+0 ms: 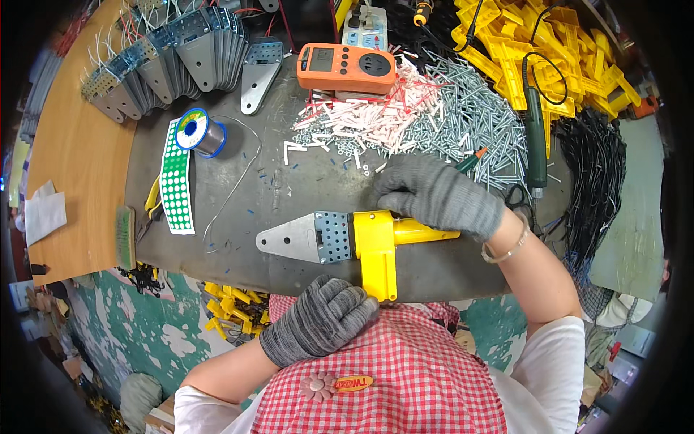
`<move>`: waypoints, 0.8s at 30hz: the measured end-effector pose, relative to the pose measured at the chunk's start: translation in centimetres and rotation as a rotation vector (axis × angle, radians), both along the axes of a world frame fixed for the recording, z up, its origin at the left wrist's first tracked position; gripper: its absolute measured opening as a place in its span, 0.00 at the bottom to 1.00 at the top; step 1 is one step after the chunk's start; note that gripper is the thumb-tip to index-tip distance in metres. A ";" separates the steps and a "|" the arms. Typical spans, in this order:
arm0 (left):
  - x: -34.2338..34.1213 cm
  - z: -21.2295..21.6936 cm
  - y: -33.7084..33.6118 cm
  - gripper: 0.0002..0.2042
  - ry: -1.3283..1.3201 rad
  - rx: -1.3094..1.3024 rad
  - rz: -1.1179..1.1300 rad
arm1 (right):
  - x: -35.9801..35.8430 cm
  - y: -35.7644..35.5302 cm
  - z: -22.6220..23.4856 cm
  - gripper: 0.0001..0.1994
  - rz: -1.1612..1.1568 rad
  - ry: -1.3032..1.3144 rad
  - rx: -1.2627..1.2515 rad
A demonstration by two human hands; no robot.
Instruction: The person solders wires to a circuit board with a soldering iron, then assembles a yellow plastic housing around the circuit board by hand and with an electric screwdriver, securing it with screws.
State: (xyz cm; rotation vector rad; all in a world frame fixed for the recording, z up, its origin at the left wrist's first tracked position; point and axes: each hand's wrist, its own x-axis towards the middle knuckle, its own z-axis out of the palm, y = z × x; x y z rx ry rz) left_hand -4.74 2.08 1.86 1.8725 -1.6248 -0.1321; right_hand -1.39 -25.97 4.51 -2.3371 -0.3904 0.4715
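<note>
On the dark worktop lies a yellow plastic handle housing (376, 254) joined to a pointed grey metal plate (290, 239) with a perforated section. My right hand (437, 195), in a grey knitted glove, is over the far side of the housing, its fingers curled in. Their tips are partly hidden, so I cannot see what they hold. My left hand (318, 322), gloved the same way, is closed in front of the apron, beside the near end of the housing. Anything inside its folded fingers is hidden. Small white nuts (366, 170) lie beyond my right hand.
Piles of screws (470, 108) and white sleeves (383, 108) lie beyond, beside an orange meter (345, 69). A green electric screwdriver (535, 137), black cables (593, 173) and yellow housings (549, 50) are right. A solder spool (201, 133), green-dotted sheet (176, 177) and metal plates (199, 54) are left.
</note>
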 end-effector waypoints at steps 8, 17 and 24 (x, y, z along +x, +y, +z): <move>0.2 -0.6 0.0 0.20 0.058 -0.044 0.057 | -11.1 4.5 1.6 0.08 -0.204 -0.024 0.167; 3.6 2.9 -2.5 0.18 0.445 -0.007 0.129 | -10.7 5.0 2.0 0.12 -0.202 0.018 0.006; 10.9 0.5 -11.3 0.12 -0.044 -0.022 0.222 | -2.2 -1.9 -0.4 0.11 -0.493 -0.328 -0.404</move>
